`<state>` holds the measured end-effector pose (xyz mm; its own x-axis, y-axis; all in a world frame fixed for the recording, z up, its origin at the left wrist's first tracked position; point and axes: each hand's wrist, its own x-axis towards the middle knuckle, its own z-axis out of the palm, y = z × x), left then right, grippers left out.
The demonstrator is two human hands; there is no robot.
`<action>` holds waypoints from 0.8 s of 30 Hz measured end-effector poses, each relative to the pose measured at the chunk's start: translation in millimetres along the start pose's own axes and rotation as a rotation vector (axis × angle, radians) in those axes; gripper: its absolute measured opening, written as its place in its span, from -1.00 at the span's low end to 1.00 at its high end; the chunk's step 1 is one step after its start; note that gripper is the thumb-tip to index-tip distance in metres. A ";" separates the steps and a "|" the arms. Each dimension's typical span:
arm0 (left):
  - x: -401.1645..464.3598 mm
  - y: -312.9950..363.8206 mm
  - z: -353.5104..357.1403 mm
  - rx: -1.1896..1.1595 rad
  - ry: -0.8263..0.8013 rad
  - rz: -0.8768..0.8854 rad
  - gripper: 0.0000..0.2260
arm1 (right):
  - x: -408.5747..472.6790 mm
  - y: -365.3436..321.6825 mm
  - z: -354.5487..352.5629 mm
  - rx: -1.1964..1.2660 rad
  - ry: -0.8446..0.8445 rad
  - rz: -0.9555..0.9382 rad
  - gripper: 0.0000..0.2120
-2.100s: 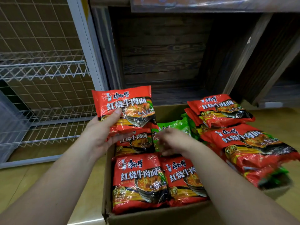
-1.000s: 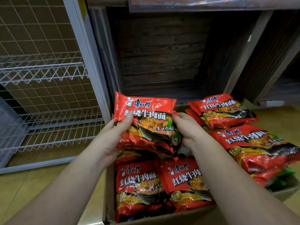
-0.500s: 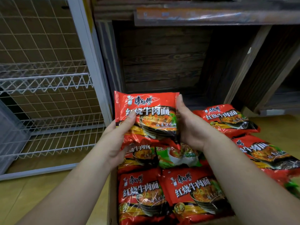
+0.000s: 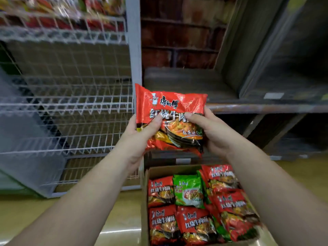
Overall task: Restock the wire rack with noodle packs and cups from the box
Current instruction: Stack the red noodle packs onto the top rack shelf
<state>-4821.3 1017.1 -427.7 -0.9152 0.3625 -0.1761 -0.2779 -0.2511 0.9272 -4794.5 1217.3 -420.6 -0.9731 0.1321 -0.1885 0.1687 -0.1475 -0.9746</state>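
Note:
A stack of red noodle packs (image 4: pixel 170 110) is held up at chest height, in front of the rack's right post. My left hand (image 4: pixel 142 134) grips its left side, thumb on the front. My right hand (image 4: pixel 204 132) grips the right side the same way. Below them the cardboard box (image 4: pixel 145 201) stands on the floor, filled with several red packs (image 4: pixel 193 224) and a green pack (image 4: pixel 188 190). The white wire rack (image 4: pixel 71 107) is to the left, its middle and lower shelves bare. Blurred packs (image 4: pixel 53 9) lie on its top shelf.
A dark wooden shelf unit (image 4: pixel 248 107) fills the right half behind the box. The rack's grey upright post (image 4: pixel 134 50) separates rack and wooden shelves. A grey panel (image 4: pixel 26 139) leans at the rack's left. The floor (image 4: pixel 115 210) is yellowish.
Both hands have lifted the red packs up and away from the box. My view has risen, so the box sits lower and the rack's stocked top shelf shows.

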 end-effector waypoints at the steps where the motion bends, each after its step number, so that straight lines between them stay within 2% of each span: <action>1: -5.2 28.0 0.7 0.005 -0.008 0.017 -0.48 | -6.0 -28.4 11.5 -0.013 0.010 -0.003 -0.56; 3: -16.4 77.0 -0.5 0.005 -0.009 0.048 -0.46 | -16.5 -76.1 32.8 -0.033 0.025 -0.017 -0.56; 6: -32.9 151.3 -5.2 -0.007 -0.021 0.067 -0.26 | -31.0 -142.8 68.9 -0.046 0.013 -0.022 -0.54; 8: -47.8 200.0 -11.3 -0.028 -0.025 0.045 -0.21 | -40.0 -182.5 96.0 -0.040 0.017 -0.030 -0.49; 11: -69.7 261.7 -23.0 -0.045 -0.036 -0.001 -0.45 | -49.6 -231.3 134.5 0.029 0.017 -0.012 -0.44; 13: -80.4 290.3 -28.7 -0.032 -0.054 -0.019 -0.53 | -54.8 -252.3 156.4 0.079 -0.006 0.037 -0.54; 15: -88.0 314.8 -35.2 -0.024 -0.038 -0.001 -0.55 | -56.9 -267.1 172.1 0.108 -0.030 0.062 -0.61; 20: -100.1 358.5 -51.6 -0.079 0.115 0.118 -0.45 | -48.6 -305.6 214.4 0.070 -0.122 0.003 -0.56; 22: -100.1 364.7 -59.4 -0.131 0.173 0.147 -0.56 | -37.7 -313.3 228.2 -0.015 -0.147 0.016 -0.47; 24: -97.6 369.4 -76.6 -0.165 0.235 0.173 -0.66 | -22.4 -317.6 245.1 -0.112 -0.215 0.069 -0.22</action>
<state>-4857.0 820.2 -93.3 -0.9898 0.0901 -0.1099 -0.1386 -0.4399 0.8873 -4864.7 1020.9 -77.1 -0.9676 -0.0883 -0.2365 0.2405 -0.0377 -0.9699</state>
